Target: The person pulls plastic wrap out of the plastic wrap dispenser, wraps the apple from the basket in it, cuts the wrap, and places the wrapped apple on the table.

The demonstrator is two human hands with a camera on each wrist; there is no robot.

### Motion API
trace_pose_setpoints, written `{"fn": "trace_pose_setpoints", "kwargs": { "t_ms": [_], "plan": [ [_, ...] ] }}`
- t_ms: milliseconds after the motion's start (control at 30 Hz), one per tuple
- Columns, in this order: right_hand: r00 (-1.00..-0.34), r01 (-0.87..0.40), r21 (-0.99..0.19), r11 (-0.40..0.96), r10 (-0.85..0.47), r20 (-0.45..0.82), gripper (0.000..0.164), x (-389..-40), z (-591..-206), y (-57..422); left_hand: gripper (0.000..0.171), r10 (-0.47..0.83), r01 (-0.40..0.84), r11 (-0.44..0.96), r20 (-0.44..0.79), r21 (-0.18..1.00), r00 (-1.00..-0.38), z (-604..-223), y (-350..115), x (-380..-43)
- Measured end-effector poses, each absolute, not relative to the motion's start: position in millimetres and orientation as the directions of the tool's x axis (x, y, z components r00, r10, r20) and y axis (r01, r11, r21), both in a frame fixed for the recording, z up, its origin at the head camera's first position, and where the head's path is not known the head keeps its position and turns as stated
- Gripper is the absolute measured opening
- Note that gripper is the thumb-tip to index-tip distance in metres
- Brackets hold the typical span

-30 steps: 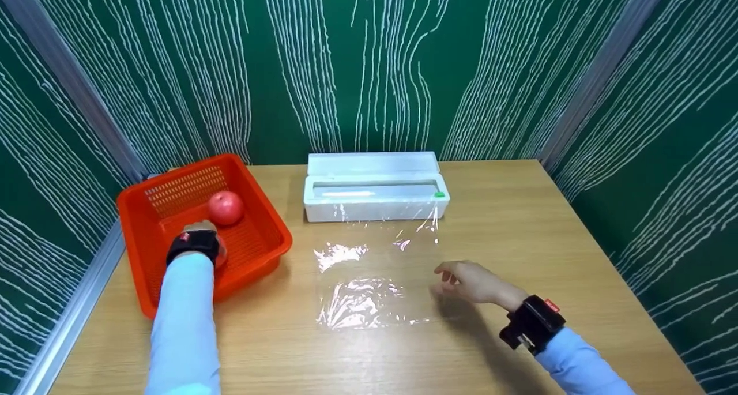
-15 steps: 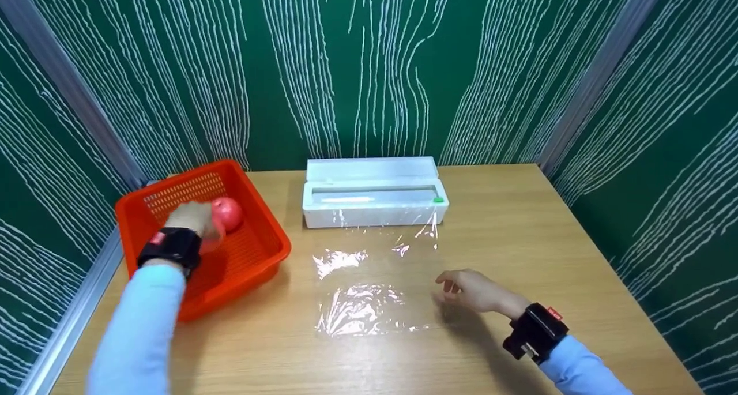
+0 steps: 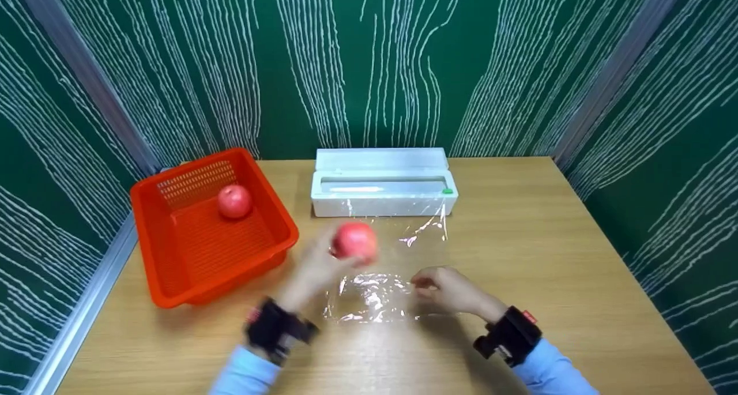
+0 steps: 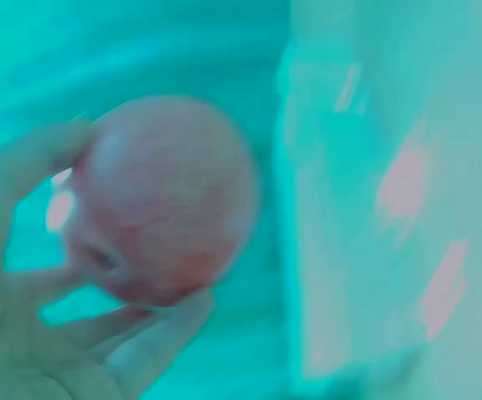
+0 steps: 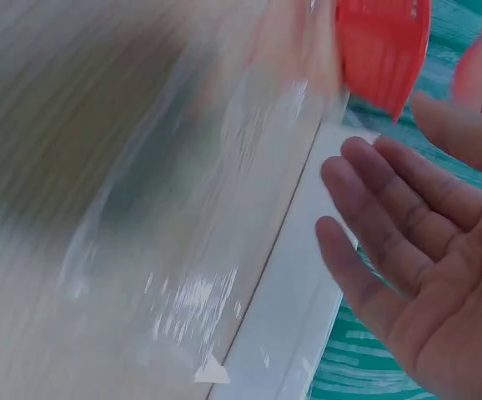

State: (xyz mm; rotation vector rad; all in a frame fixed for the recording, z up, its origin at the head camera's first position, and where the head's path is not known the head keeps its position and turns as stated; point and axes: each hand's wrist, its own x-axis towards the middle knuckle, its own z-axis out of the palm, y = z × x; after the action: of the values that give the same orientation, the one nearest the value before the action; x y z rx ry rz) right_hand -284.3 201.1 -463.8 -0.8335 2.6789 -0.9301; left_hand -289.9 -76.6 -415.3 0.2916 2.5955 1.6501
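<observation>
My left hand (image 3: 316, 266) grips a round pinkish-red apple (image 3: 356, 242) between thumb and fingers, above the left part of a clear plastic wrap sheet (image 3: 369, 296). In the left wrist view the same apple (image 4: 170, 196) shows a small dark hollow near my fingers; the picture is blurred. My right hand (image 3: 452, 291) hovers at the sheet's right side with relaxed, slightly bent fingers and holds nothing. Its palm and spread fingers show in the right wrist view. From a white wrap box (image 3: 383, 206) with its lid up, the sheet runs toward me over the table.
An orange-red plastic basket (image 3: 216, 256) stands at the left with a second apple (image 3: 234, 201) in it. A small green piece (image 3: 447, 191) sits at the right end of the box. Green walls with white streaks enclose the wooden table (image 3: 519, 228) at the back and sides.
My left hand has lifted one apple out of the basket and carried it right, over the wrap sheet. My right hand has shifted slightly left.
</observation>
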Motion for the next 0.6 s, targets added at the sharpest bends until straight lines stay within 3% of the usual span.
{"fn": "trace_pose_setpoints", "kwargs": {
  "t_ms": [167, 300, 433, 600],
  "plan": [
    [-0.874, -0.295, -0.786, 0.544, -0.486, -0.008, 0.049, -284.0, -470.3, 187.6, 0.077, 0.160, 0.078, 0.089, 0.063, 0.993, -0.985, -467.0, -28.2, -279.1],
    [-0.906, -0.115, -0.944, 0.310, -0.423, -0.028, 0.061, -286.1, -474.0, 182.4, 0.075, 0.160, 0.074, -0.111, 0.092, 0.991, -0.983, -479.7, -14.6, -273.8],
    [-0.920, 0.020, -0.995, 0.098, -0.387, -0.057, 0.067, -288.9, -472.5, 176.9, 0.072, 0.190, 0.073, -0.190, 0.109, 0.979, -0.976, -472.1, -10.0, -267.0],
    [-0.945, 0.086, -0.996, 0.030, -0.314, -0.091, 0.068, -289.3, -464.1, 171.8, 0.068, 0.232, 0.084, -0.182, 0.126, 0.980, -0.965, -460.6, -11.5, -260.9]
  ]
}}
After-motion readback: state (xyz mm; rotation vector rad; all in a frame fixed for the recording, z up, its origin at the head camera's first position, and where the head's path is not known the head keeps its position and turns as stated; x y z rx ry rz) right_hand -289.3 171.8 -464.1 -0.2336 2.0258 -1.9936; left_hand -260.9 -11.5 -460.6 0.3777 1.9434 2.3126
